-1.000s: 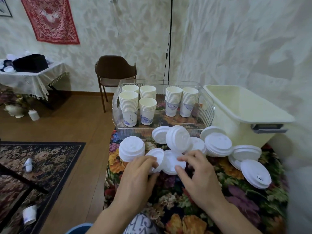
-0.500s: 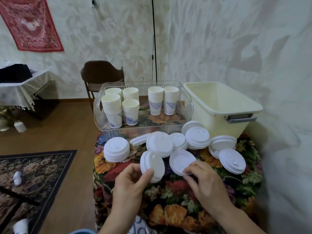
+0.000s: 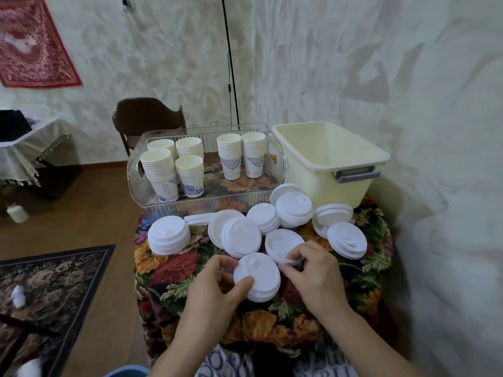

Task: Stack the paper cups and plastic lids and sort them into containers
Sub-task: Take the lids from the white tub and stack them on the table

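I count six stacks of paper cups (image 3: 190,164) standing upright in the clear tray (image 3: 136,183) at the far edge of the bench (image 3: 168,270): four grouped at its left end, two at its right. Just beside the tray on the right sits one cream bin (image 3: 326,170). Between the containers and my hands lie about eight piles of white plastic lids (image 3: 168,235), some leaning on each other. My left hand (image 3: 215,292) grips a short stack of lids (image 3: 257,276), thumb curled over its near rim, fingers (image 3: 220,263) behind. My right hand (image 3: 313,270) pinches the near edge of a single upturned lid (image 3: 281,244) lying just behind that stack.
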